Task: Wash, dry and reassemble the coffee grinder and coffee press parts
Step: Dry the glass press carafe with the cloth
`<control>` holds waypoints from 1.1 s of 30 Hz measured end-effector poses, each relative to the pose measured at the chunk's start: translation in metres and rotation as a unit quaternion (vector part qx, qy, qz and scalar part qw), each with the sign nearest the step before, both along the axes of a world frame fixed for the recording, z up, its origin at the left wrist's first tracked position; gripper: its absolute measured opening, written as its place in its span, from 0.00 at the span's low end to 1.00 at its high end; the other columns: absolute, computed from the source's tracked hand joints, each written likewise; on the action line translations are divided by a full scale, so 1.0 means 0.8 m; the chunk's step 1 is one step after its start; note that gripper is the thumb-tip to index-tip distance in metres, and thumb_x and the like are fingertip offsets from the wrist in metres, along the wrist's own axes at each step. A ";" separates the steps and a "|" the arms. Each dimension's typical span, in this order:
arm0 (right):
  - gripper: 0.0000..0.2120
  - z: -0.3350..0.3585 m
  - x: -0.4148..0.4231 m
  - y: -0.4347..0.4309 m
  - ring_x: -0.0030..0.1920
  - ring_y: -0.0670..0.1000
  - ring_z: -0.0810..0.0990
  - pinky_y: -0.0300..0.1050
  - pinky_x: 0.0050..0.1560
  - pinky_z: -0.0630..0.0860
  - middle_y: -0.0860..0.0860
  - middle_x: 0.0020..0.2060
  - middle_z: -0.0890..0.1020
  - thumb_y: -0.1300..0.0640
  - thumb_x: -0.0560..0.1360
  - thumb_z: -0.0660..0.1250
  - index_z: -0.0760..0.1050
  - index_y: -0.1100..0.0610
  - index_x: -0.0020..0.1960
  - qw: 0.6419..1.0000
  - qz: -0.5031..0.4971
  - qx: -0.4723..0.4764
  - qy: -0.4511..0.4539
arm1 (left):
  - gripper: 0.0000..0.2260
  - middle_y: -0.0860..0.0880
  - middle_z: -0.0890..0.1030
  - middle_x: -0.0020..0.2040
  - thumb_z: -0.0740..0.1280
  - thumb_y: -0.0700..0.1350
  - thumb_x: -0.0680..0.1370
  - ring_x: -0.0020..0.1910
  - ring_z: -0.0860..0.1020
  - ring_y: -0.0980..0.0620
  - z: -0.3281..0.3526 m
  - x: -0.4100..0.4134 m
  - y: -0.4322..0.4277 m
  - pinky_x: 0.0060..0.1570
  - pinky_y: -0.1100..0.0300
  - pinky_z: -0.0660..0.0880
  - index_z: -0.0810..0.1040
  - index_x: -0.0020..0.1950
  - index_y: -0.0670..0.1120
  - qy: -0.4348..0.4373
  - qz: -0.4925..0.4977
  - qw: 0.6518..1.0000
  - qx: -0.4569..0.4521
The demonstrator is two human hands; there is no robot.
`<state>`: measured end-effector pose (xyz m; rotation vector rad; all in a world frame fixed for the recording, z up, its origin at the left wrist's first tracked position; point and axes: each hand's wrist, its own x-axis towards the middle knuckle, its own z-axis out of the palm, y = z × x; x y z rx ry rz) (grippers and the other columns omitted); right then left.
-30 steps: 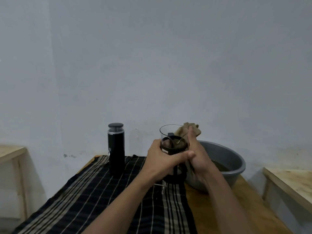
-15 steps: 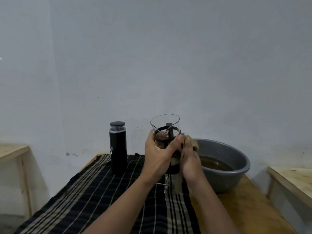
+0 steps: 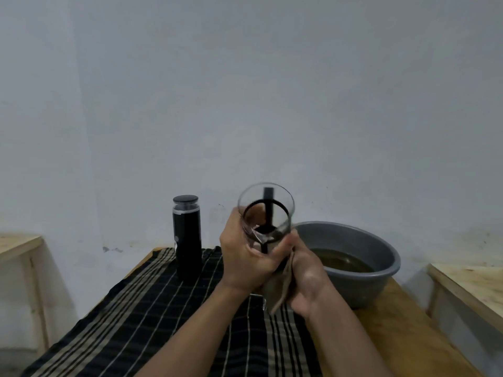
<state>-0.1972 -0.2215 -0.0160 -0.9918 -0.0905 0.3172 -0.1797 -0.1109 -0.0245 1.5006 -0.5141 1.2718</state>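
Glass beaker [image 3: 266,208] bottom hidden behind left hand [image 3: 245,257], rag [image 3: 277,293] mostly inside right hand [image 3: 309,280]

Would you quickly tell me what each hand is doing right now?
The left hand grips the glass beaker.
The right hand holds the cloth against it.

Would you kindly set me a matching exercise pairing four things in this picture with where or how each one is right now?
Things:
1 grinder
2 glass jug
3 rag
4 basin

Places or states:
A gripped in the left hand
B holds brown water
C upright on the striped cloth
D held in the right hand

Pairs: 1-C, 2-A, 3-D, 4-B
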 end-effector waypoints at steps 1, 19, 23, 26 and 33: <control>0.30 -0.003 -0.001 0.001 0.55 0.60 0.86 0.59 0.60 0.80 0.60 0.53 0.86 0.35 0.81 0.57 0.84 0.58 0.59 0.999 -0.022 -0.044 -0.015 | 0.25 0.45 0.83 0.46 0.80 0.56 0.69 0.46 0.84 0.47 0.000 0.003 0.006 0.45 0.46 0.82 0.78 0.54 0.40 0.005 0.003 1.000 -0.012; 0.14 0.030 -0.003 -0.029 0.54 0.55 0.77 0.51 0.51 0.75 0.34 0.51 0.74 0.54 0.73 0.76 0.72 0.42 0.48 0.706 -0.309 -0.406 -0.490 | 0.31 0.60 0.76 0.56 0.72 0.61 0.64 0.57 0.73 0.53 -0.012 0.013 0.043 0.55 0.60 0.74 0.74 0.67 0.56 0.134 0.108 0.968 0.181; 0.11 0.021 -0.005 -0.047 0.52 0.43 0.78 0.59 0.66 0.73 0.40 0.44 0.78 0.58 0.76 0.72 0.72 0.44 0.48 0.677 -0.200 -0.482 -0.519 | 0.34 0.58 0.77 0.60 0.72 0.62 0.61 0.59 0.72 0.53 -0.014 0.015 0.057 0.55 0.50 0.77 0.75 0.66 0.54 0.147 0.137 0.955 0.217; 0.09 0.034 -0.023 -0.049 0.56 0.35 0.77 0.59 0.80 0.36 0.41 0.45 0.84 0.42 0.77 0.62 0.78 0.44 0.50 0.638 0.004 -0.600 -0.483 | 0.32 0.56 0.77 0.62 0.73 0.61 0.62 0.62 0.73 0.51 -0.009 0.013 0.056 0.51 0.43 0.77 0.73 0.65 0.56 0.098 0.159 0.943 0.274; 0.54 0.030 -0.017 -0.050 0.73 0.47 0.68 0.54 0.76 0.66 0.42 0.71 0.72 0.22 0.55 0.72 0.61 0.41 0.75 0.713 0.116 -0.557 -0.409 | 0.30 0.51 0.80 0.63 0.73 0.60 0.68 0.66 0.75 0.46 0.001 0.014 0.035 0.50 0.43 0.73 0.73 0.67 0.51 -0.077 0.203 0.898 0.382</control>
